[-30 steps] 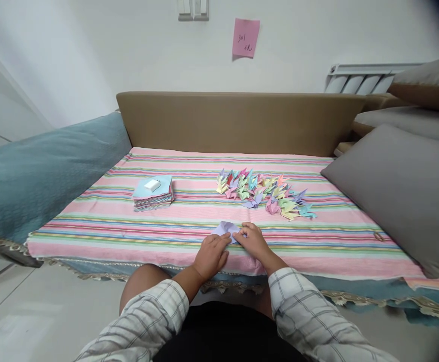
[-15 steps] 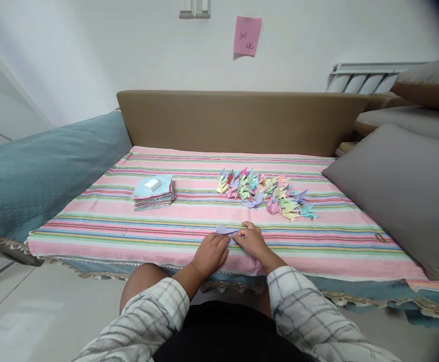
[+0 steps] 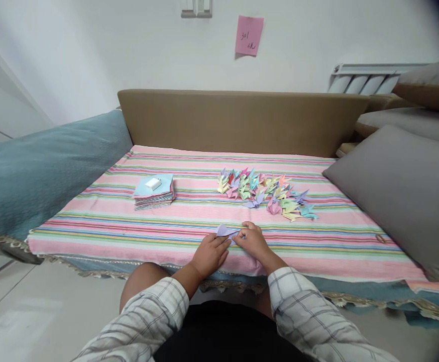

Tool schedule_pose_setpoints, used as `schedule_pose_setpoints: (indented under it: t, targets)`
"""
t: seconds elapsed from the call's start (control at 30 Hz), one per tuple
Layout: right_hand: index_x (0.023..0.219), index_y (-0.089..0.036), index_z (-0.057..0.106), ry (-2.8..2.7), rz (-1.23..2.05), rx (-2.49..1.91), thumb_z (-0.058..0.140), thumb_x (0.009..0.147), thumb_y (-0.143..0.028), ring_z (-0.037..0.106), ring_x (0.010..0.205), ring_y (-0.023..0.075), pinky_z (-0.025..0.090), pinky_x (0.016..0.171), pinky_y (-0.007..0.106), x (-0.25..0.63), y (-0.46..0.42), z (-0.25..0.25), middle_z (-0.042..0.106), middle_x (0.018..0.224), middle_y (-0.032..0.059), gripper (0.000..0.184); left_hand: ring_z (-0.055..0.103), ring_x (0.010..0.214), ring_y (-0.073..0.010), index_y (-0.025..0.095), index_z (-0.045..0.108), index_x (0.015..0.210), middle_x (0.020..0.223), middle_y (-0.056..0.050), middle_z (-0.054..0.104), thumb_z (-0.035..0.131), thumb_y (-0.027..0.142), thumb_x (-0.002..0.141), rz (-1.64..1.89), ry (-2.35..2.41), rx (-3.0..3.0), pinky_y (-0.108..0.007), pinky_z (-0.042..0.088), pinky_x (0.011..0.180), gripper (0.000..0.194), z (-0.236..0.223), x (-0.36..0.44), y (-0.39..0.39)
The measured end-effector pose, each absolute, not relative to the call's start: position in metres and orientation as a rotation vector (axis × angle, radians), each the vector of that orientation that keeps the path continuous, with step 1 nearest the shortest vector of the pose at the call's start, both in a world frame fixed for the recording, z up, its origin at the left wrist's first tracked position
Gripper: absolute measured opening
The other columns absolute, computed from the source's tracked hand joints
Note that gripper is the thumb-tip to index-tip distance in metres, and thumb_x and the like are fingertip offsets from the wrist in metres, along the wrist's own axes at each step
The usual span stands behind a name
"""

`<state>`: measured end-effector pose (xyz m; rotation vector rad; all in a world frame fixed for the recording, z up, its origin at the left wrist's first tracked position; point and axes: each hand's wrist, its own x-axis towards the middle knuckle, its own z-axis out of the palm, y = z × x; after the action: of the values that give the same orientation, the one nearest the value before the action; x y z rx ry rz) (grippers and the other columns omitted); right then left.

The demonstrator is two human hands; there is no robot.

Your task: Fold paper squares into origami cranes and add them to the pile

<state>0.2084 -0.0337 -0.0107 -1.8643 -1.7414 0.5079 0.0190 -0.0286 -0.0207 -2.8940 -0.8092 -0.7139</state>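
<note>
A folded piece of lilac origami paper [image 3: 223,231] lies near the front edge of the striped cloth, partly covered by my fingers. My left hand [image 3: 211,252] rests on its near left side, fingers together and pressing the paper down. From the right, my right hand [image 3: 253,241] pinches the paper's edge between thumb and index finger, with the other fingers curled. Behind my hands lies a spread of folded paper cranes [image 3: 268,193] in several pastel colours. To the left stands a stack of square paper [image 3: 154,201] with a small white block [image 3: 153,184] on top.
A striped cloth [image 3: 102,221] covers the sofa seat. Grey cushions [image 3: 400,191] lean at the right, near a small brown ring-like item [image 3: 380,238]. A brown backrest [image 3: 242,123] closes off the back, and a blue-covered armrest [image 3: 53,161] the left.
The lilac flap at the paper's far left stands slightly more upright and shows more of its surface. Both hands keep nearly the same place on the paper.
</note>
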Motion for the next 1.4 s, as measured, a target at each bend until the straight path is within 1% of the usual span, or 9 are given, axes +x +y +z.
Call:
schedule_pose_setpoints:
  t: [0.27, 0.43, 0.57, 0.67, 0.87, 0.93, 1.1, 1.23, 1.4]
  targets:
    - [0.063, -0.021, 0.069, -1.735, 0.520, -1.855, 0.065, 0.069, -0.036, 0.041, 0.118, 0.0267, 0.033, 0.098, 0.037, 0.2093, -0.0335, -0.0116, 0.052, 0.119, 0.0074, 0.016, 0.056, 0.106, -0.0217, 0.019, 0.061, 0.111, 0.116, -0.010, 0.062, 0.043, 0.021, 0.089, -0.732, -0.803, -2.883, -0.041, 0.044, 0.090, 0.028, -0.0195, 0.0168, -0.0294]
    - [0.063, -0.021, 0.069, -1.753, 0.513, -1.853, 0.066, 0.069, -0.035, 0.042, 0.117, 0.0266, 0.033, 0.098, 0.037, 0.2093, -0.0339, -0.0110, 0.052, 0.120, 0.0080, 0.015, 0.055, 0.104, -0.0217, 0.021, 0.062, 0.110, 0.118, -0.009, 0.061, 0.045, 0.022, 0.089, -0.753, -0.811, -2.866, -0.040, 0.045, 0.087, 0.027, -0.0186, 0.0163, -0.0301]
    - [0.064, -0.020, 0.068, -1.772, 0.493, -1.861, 0.067, 0.070, -0.035, 0.043, 0.116, 0.0265, 0.033, 0.097, 0.036, 0.2092, -0.0355, -0.0085, 0.052, 0.122, 0.0093, 0.016, 0.055, 0.097, -0.0210, 0.020, 0.062, 0.109, 0.122, -0.009, 0.059, 0.046, 0.021, 0.088, -0.759, -0.788, -2.844, -0.039, 0.046, 0.085, 0.027, -0.0203, 0.0166, -0.0299]
    - [0.065, -0.019, 0.068, -1.784, 0.489, -1.867, 0.067, 0.070, -0.035, 0.044, 0.116, 0.0260, 0.033, 0.097, 0.036, 0.2091, -0.0368, -0.0064, 0.052, 0.122, 0.0092, 0.016, 0.056, 0.094, -0.0210, 0.020, 0.062, 0.109, 0.119, -0.008, 0.062, 0.045, 0.020, 0.088, -0.765, -0.757, -2.832, -0.040, 0.046, 0.084, 0.027, -0.0230, 0.0172, -0.0294]
    - [0.065, -0.019, 0.067, -1.787, 0.495, -1.875, 0.068, 0.070, -0.033, 0.044, 0.115, 0.0263, 0.034, 0.096, 0.036, 0.2092, -0.0377, -0.0040, 0.052, 0.122, 0.0094, 0.015, 0.057, 0.098, -0.0216, 0.018, 0.054, 0.124, 0.117, -0.011, 0.062, 0.041, 0.020, 0.089, -0.761, -0.748, -2.836, -0.041, 0.045, 0.086, 0.037, -0.0253, 0.0179, -0.0296]
    - [0.064, -0.020, 0.066, -1.781, 0.494, -1.874, 0.068, 0.070, -0.034, 0.045, 0.113, 0.0261, 0.035, 0.095, 0.036, 0.2097, -0.0378, -0.0037, 0.052, 0.122, 0.0088, 0.015, 0.057, 0.098, -0.0222, 0.019, 0.054, 0.124, 0.117, -0.011, 0.062, 0.042, 0.020, 0.089, -0.739, -0.761, -2.837, -0.041, 0.045, 0.085, 0.038, -0.0246, 0.0180, -0.0298]
    - [0.064, -0.019, 0.064, -1.790, 0.471, -1.835, 0.068, 0.071, -0.034, 0.046, 0.111, 0.0255, 0.035, 0.094, 0.036, 0.2112, -0.0391, -0.0048, 0.054, 0.118, 0.0094, 0.016, 0.055, 0.097, -0.0222, 0.020, 0.058, 0.118, 0.118, -0.009, 0.061, 0.044, 0.021, 0.088, -0.684, -0.781, -2.850, -0.040, 0.044, 0.084, 0.033, -0.0233, 0.0178, -0.0299]
    - [0.064, -0.019, 0.061, -1.754, 0.460, -1.792, 0.068, 0.069, -0.034, 0.047, 0.110, 0.0255, 0.035, 0.095, 0.036, 0.2108, -0.0415, -0.0080, 0.055, 0.115, 0.0090, 0.017, 0.055, 0.097, -0.0221, 0.021, 0.058, 0.119, 0.119, -0.009, 0.060, 0.043, 0.021, 0.088, -0.654, -0.794, -2.857, -0.040, 0.043, 0.084, 0.034, -0.0235, 0.0177, -0.0299]
    - [0.067, -0.020, 0.055, -1.713, 0.425, -1.745, 0.069, 0.064, -0.026, 0.048, 0.104, 0.0230, 0.035, 0.093, 0.034, 0.2103, -0.0431, -0.0131, 0.057, 0.104, 0.0069, 0.015, 0.053, 0.101, -0.0231, 0.022, 0.058, 0.118, 0.120, -0.008, 0.060, 0.045, 0.020, 0.087, -0.632, -0.796, -2.853, -0.041, 0.043, 0.085, 0.034, -0.0229, 0.0182, -0.0303]
